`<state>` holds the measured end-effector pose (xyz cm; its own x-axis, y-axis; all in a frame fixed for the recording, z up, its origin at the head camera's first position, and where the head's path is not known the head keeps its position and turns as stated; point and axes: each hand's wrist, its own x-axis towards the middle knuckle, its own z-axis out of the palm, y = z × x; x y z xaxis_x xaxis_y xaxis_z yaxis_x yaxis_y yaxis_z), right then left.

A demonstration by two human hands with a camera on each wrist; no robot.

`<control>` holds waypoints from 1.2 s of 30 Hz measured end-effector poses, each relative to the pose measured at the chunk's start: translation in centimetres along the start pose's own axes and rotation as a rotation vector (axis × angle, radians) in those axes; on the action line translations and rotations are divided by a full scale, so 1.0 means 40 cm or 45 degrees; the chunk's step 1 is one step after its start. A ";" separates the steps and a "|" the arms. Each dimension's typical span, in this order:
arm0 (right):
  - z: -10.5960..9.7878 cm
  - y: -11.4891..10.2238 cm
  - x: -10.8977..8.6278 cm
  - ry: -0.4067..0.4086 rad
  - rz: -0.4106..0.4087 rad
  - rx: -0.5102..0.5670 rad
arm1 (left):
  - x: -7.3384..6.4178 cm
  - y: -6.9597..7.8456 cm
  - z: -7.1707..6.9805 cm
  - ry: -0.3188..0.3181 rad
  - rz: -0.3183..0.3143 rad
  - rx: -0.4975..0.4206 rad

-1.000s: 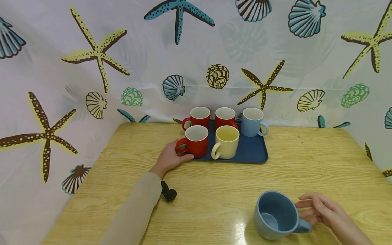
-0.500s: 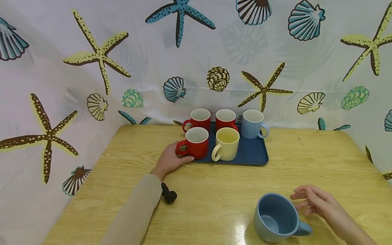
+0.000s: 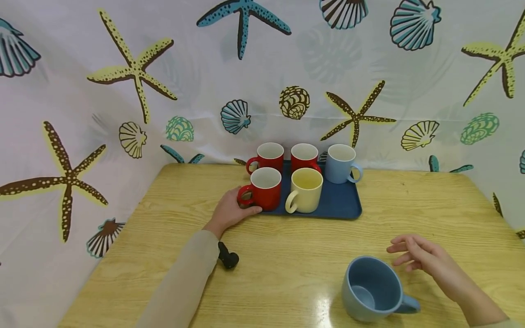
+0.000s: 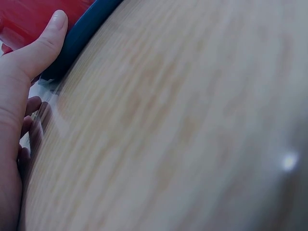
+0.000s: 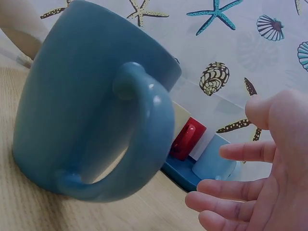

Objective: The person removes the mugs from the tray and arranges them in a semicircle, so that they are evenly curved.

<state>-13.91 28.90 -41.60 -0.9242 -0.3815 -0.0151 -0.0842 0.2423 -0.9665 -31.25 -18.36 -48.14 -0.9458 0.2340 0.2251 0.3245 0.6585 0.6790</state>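
Note:
My left hand (image 3: pixel 230 210) is at the front left corner of a dark blue tray (image 3: pixel 343 207), holding its edge. The thumb lies along the rim against a red mug (image 3: pixel 265 190), and the other fingers are on the tray's left side, partly hidden. My right hand (image 3: pixel 424 257) hovers above the table with fingers spread and nothing in them. Just left of it stands a large grey-blue mug (image 3: pixel 353 296) with its handle toward the right; the right wrist view shows this handle (image 5: pixel 156 130) apart from the hand.
Also on the tray are a cream mug (image 3: pixel 306 198), a light blue mug (image 3: pixel 337 169) at the back right, and two more red mugs, one at the back left (image 3: pixel 272 160). Behind the wooden table (image 3: pixel 279 264) hangs a seashell-printed cloth (image 3: pixel 262 68).
My right hand has moved off the large mug's handle, forward and slightly up, with its fingers spreading. The left hand, tray and mugs keep their places.

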 end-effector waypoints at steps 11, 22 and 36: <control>-0.007 -0.027 0.065 0.021 0.053 -0.092 | 0.004 -0.001 -0.001 0.011 0.004 0.022; -0.009 -0.045 0.132 0.035 0.059 -0.120 | 0.002 -0.005 0.000 0.015 -0.007 0.035; -0.027 -0.043 0.220 0.100 0.076 -0.157 | -0.001 -0.003 0.000 0.018 0.005 0.011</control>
<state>-22.30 26.09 -39.82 -0.9548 -0.2936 -0.0467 -0.0692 0.3722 -0.9256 -31.25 -18.43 -48.23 -0.9446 0.2267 0.2374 0.3282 0.6636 0.6722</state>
